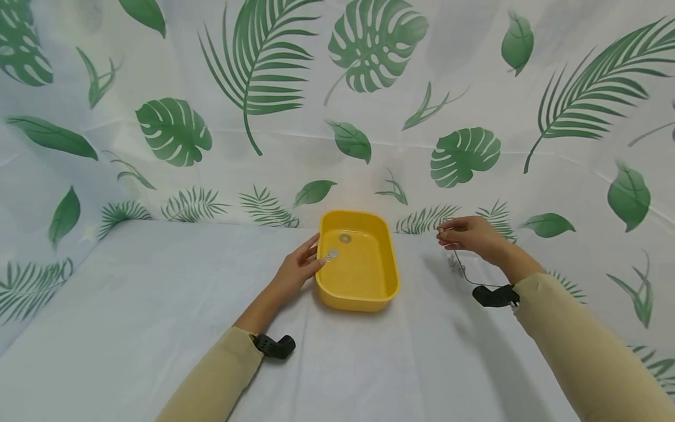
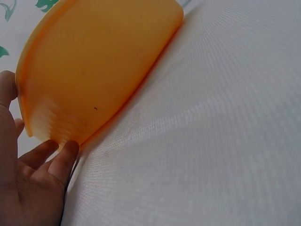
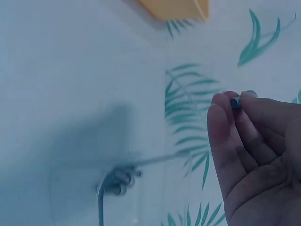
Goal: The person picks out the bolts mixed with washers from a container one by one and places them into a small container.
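A yellow tray (image 1: 358, 303) sits on the table, with a few small metal rings (image 1: 345, 238) inside near its left side. My left hand (image 1: 296, 271) holds the tray's left wall, its thumb at the rim and other fingertips low on the outside in the left wrist view. Off to the tray's right, raised above the table, my right hand (image 1: 473, 239) pinches a small metal cylinder (image 3: 236, 102) between thumb and fingertips. Below that hand is a thin bent metal rod (image 3: 101, 202) with several small ring-like pieces (image 3: 123, 180) around it; how they attach is blurred.
A white cloth (image 1: 174, 305) covers the table. Right behind it hangs a white curtain (image 1: 401, 152) printed with green leaves. Both wrists carry a black camera (image 1: 276, 347).
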Action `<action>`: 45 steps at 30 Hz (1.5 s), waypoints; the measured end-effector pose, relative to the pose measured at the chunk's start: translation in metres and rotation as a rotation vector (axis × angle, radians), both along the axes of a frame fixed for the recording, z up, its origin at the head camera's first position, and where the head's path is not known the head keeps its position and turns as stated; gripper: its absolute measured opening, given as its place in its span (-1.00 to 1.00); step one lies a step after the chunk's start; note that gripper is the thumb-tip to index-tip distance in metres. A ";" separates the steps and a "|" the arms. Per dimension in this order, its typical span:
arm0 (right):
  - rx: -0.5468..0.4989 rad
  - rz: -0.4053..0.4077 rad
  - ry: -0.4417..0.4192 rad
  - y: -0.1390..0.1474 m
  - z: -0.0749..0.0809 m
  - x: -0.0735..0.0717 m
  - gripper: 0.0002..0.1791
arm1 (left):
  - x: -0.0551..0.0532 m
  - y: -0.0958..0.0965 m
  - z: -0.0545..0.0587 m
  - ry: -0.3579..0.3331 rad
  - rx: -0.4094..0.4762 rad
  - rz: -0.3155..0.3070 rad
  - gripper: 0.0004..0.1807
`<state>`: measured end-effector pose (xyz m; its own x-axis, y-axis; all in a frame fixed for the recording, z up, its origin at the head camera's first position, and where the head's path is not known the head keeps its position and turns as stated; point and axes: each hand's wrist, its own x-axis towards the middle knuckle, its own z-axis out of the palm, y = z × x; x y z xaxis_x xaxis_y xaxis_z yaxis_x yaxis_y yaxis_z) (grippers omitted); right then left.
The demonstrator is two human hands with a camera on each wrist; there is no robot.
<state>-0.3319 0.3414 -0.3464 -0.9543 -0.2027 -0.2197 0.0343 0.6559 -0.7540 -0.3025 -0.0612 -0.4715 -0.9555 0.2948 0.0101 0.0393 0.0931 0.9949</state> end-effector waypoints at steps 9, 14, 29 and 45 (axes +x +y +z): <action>0.021 -0.052 -0.019 0.033 -0.006 0.004 -0.45 | 0.000 -0.006 0.000 -0.012 -0.007 0.017 -0.26; 0.010 -0.079 -0.044 0.047 -0.015 0.006 -0.44 | 0.001 -0.007 0.000 -0.011 0.002 0.009 -0.27; 0.110 -0.136 -0.136 0.063 -0.035 0.011 -0.50 | 0.000 0.000 0.001 0.002 0.008 0.003 -0.26; 0.328 -0.226 -0.117 0.058 -0.055 0.003 -0.64 | -0.002 0.000 0.001 0.014 -0.013 -0.014 -0.24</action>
<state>-0.3287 0.3990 -0.4013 -0.9316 0.1076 -0.3472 0.2777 0.8270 -0.4889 -0.3041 -0.0612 -0.4706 -0.9511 0.3082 0.0191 0.0542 0.1056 0.9929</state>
